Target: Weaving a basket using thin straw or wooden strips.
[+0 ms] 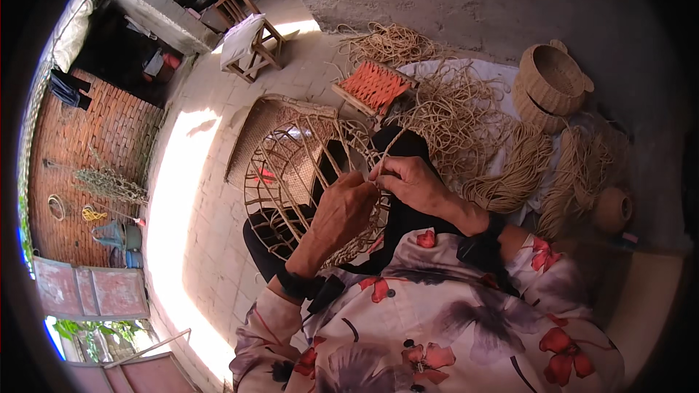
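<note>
Tan fibre basket frame (282, 188), open-ribbed, tilted on dark-trousered lap (408, 229). Left hand (342, 207) closed on frame's right side; right hand (415, 183) beside it, thumb and forefinger pinching thin cord (394, 141). Frame probably light, springy, dry rather than slippery; slim ribs look easily bent. Safest hold likely denser woven band (354, 252) near shirt (437, 306).

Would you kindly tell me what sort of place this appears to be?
Likely a home courtyard or patio used for weaving, judging by the cord bundles, round woven basket and brick wall.
</note>
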Available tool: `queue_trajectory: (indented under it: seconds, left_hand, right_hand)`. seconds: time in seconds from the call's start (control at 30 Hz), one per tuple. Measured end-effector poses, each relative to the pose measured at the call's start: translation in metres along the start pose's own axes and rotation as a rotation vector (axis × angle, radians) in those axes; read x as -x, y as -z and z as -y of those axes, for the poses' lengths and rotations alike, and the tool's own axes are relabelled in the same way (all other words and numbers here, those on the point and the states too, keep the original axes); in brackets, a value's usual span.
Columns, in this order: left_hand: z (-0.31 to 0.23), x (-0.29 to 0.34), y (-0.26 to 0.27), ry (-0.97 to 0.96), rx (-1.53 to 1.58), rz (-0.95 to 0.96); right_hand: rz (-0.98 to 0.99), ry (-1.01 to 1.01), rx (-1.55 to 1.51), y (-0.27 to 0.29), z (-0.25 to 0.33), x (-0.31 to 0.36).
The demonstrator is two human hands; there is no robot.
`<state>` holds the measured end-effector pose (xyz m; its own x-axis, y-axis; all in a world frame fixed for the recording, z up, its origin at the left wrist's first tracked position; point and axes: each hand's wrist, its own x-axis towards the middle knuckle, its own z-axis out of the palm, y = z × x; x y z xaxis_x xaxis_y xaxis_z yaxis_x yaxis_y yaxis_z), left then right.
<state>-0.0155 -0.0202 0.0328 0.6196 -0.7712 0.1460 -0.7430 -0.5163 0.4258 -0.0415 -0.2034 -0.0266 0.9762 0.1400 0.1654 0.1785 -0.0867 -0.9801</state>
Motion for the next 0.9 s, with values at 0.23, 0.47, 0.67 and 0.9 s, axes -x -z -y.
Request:
queue_trajectory:
  seconds: [0.23,0.47,0.67,0.9]
  left_hand:
    - [-0.002,0.003,-0.002,-0.093,-0.069,-0.029]
    - [0.014,-0.005,-0.004,0.007,-0.074,0.295]
    - [0.023,-0.017,-0.001,-0.029,-0.029,0.353]
    - [0.014,-0.015,0.003,0.089,0.193,0.261]
  right_hand:
    - [-0.171,0.148,0.322,-0.003,0.009,0.035]
    - [-0.037,0.431,0.676,-0.002,-0.001,0.046]
    - [0.002,0.386,0.681,-0.002,-0.006,0.044]
    - [-0.046,0.321,0.603,-0.008,-0.003,0.045]
